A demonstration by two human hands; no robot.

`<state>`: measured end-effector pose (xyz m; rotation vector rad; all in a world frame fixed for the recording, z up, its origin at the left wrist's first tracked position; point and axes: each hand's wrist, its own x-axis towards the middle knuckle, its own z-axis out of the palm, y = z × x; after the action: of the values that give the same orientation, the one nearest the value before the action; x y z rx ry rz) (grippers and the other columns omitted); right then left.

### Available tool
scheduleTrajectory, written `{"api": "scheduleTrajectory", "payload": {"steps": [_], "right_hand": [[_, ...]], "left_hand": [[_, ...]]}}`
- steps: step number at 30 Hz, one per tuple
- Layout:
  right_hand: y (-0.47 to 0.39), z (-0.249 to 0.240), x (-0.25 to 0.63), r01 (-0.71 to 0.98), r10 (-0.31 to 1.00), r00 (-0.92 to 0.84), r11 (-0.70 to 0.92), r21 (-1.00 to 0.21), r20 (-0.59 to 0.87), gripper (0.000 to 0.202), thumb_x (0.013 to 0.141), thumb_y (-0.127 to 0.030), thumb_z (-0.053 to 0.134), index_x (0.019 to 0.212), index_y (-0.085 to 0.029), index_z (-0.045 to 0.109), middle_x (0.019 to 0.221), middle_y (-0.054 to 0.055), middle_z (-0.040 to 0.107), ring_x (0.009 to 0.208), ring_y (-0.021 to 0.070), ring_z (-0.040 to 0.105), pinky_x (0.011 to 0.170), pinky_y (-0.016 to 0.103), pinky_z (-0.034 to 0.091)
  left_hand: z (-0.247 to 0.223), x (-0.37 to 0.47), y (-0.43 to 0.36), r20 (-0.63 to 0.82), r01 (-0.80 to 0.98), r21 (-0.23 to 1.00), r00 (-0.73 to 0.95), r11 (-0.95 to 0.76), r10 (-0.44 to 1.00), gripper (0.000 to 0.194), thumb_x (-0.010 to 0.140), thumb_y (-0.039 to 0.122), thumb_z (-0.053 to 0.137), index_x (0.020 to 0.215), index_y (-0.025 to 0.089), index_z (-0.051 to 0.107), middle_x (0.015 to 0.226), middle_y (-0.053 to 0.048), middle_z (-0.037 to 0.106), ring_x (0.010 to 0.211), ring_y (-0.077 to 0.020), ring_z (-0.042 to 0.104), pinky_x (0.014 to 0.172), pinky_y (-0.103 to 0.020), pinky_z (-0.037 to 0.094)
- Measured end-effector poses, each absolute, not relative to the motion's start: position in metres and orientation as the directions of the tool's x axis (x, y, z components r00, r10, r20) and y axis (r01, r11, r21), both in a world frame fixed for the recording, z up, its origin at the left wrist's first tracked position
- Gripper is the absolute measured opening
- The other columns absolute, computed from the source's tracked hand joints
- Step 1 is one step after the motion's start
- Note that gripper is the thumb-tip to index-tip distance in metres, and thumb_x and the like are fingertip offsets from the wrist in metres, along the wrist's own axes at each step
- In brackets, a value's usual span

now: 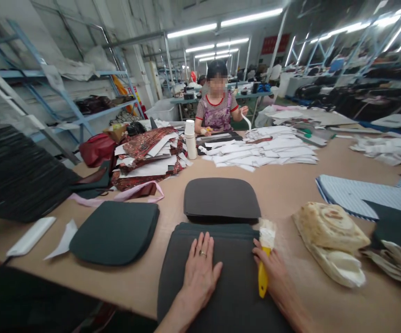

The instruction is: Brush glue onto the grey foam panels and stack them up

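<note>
My left hand (pixel 201 268) lies flat, fingers stretched out and a ring on one finger, on a stack of dark curved panels (pixel 237 282) directly before me. The back edges of the panels are fanned in narrow steps. At the stack's right edge, my right hand (pixel 276 268) holds a paintbrush (pixel 263 280) with a yellow handle, its pale bristles pointing away from me. The fingertips of that hand touch the panels' edge. Just beyond is a brown-black stack of rounded panels (pixel 222 198), and to the left sits a dark green stack (pixel 115 231).
On the right stands a glue-crusted, cream-coloured container (pixel 332 226). Striped fabric (pixel 351 194) lies past it. Across the table (pixel 290 180) a co-worker (pixel 217 108) holds a white strip, behind white strips (pixel 266 150) and a bottle (pixel 190 141). Patterned pieces (pixel 148 157) are piled left.
</note>
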<state>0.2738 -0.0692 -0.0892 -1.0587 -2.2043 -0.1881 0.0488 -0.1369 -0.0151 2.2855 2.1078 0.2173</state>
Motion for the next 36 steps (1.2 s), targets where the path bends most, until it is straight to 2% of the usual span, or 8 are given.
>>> {"api": "scheduleTrajectory", "payload": {"steps": [6,12,16,19,21,24,27,36], "right_hand": [[-0.072,-0.091,0.275,0.718,0.745,-0.416,0.621,-0.314,0.522,0.028,0.090,-0.028,0.035,0.093,-0.020,0.062,0.117,0.013,0.062,0.098,0.0236,0.061,0.085,0.042,0.049],[-0.076,-0.091,0.271,0.696,0.841,-0.326,0.523,-0.492,0.432,0.028,0.088,-0.031,0.038,0.094,-0.023,0.064,0.115,0.010,0.063,0.102,0.0234,0.058,0.087,0.040,0.048],[-0.080,-0.087,0.267,0.679,0.883,-0.267,0.457,-0.575,0.387,0.031,0.087,-0.029,0.038,0.101,-0.021,0.064,0.110,0.012,0.063,0.103,0.0232,0.058,0.089,0.038,0.047],[-0.080,-0.085,0.264,0.684,0.906,-0.237,0.412,-0.602,0.350,0.034,0.085,-0.028,0.037,0.104,-0.020,0.064,0.109,0.013,0.064,0.104,0.0236,0.058,0.091,0.038,0.046],[-0.079,-0.083,0.263,0.684,0.916,-0.235,0.393,-0.614,0.324,0.034,0.083,-0.027,0.038,0.105,-0.020,0.064,0.112,0.013,0.063,0.107,0.0237,0.057,0.092,0.038,0.045],[-0.079,-0.078,0.261,0.685,0.930,-0.225,0.364,-0.631,0.291,0.036,0.082,-0.026,0.039,0.107,-0.021,0.063,0.115,0.012,0.062,0.109,0.0232,0.056,0.095,0.037,0.044],[-0.081,-0.073,0.259,0.690,0.935,-0.199,0.346,-0.635,0.293,0.034,0.081,-0.027,0.039,0.105,-0.021,0.064,0.112,0.011,0.063,0.108,0.0229,0.056,0.095,0.035,0.043],[-0.081,-0.075,0.266,0.753,0.902,-0.042,0.311,-0.580,0.430,0.036,0.085,-0.037,0.040,0.107,-0.017,0.061,0.089,0.012,0.066,0.084,0.0239,0.062,0.077,0.036,0.049]], "left_hand": [[-0.028,-0.014,-0.159,0.171,0.999,-0.032,0.035,-0.030,0.985,0.053,0.088,0.036,0.038,0.134,0.010,0.038,0.141,-0.014,0.037,0.131,-0.0256,0.033,0.105,-0.046,0.034],[-0.030,-0.025,-0.162,0.150,0.995,-0.036,-0.087,0.093,0.985,0.053,0.088,0.038,0.035,0.132,0.009,0.042,0.141,-0.013,0.038,0.131,-0.0279,0.032,0.106,-0.045,0.031],[-0.033,-0.030,-0.160,0.187,0.968,-0.042,-0.236,0.248,0.954,0.056,0.086,0.040,0.037,0.128,0.005,0.047,0.135,-0.018,0.046,0.128,-0.0344,0.036,0.103,-0.048,0.033],[-0.036,-0.036,-0.158,0.278,0.964,-0.053,-0.238,0.262,0.931,0.057,0.084,0.040,0.041,0.127,0.003,0.048,0.133,-0.021,0.047,0.128,-0.0360,0.036,0.103,-0.049,0.033],[-0.037,-0.037,-0.157,0.328,0.986,-0.051,-0.132,0.157,0.936,0.055,0.085,0.039,0.041,0.131,0.009,0.045,0.140,-0.016,0.040,0.131,-0.0329,0.031,0.103,-0.048,0.033],[-0.039,-0.033,-0.156,0.273,0.999,-0.022,-0.020,0.027,0.962,0.055,0.086,0.042,0.037,0.134,0.016,0.041,0.143,-0.011,0.035,0.132,-0.0303,0.031,0.104,-0.047,0.034],[-0.042,-0.029,-0.155,0.193,0.999,0.002,-0.052,0.052,0.980,0.059,0.086,0.047,0.036,0.133,0.011,0.041,0.141,-0.014,0.036,0.131,-0.0316,0.032,0.105,-0.049,0.033],[-0.056,-0.032,-0.149,0.232,0.995,-0.028,-0.084,0.093,0.969,0.060,0.083,0.045,0.039,0.131,0.010,0.044,0.139,-0.017,0.038,0.130,-0.0323,0.034,0.104,-0.049,0.033]]}}
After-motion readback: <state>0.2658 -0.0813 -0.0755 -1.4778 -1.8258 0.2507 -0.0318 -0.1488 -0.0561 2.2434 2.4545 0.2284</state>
